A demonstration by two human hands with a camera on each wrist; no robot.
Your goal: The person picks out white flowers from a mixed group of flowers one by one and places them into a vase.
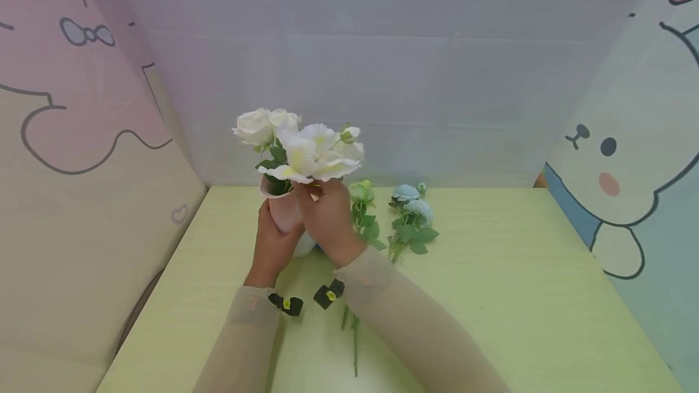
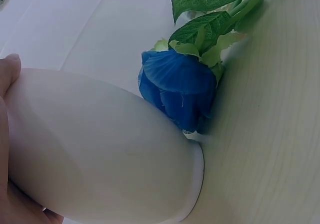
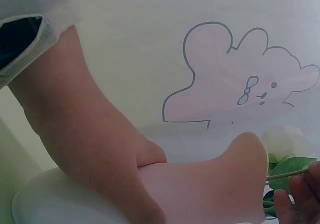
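A pale pink-and-white vase (image 1: 284, 214) stands on the table, its wavy rim facing up. My left hand (image 1: 273, 248) grips it round the side, thumb and fingers on its wall. White roses (image 1: 255, 127) with green leaves rise from its mouth. My right hand (image 1: 330, 217) is at the rim, under a large white open-petalled flower (image 1: 311, 156). In the right wrist view, its fingers (image 3: 299, 196) pinch a thin green stem (image 3: 287, 174) at the vase's mouth. Beside the vase's base, a dark blue flower (image 2: 179, 87) lies on the table.
Right of the vase lie a pale green flower (image 1: 361, 191) and a light blue flower spray (image 1: 418, 211) with leaves. Loose stems (image 1: 355, 344) stretch toward the front under the right forearm. Fabric walls (image 1: 371, 77) enclose the table (image 1: 508, 296) at the back and sides.
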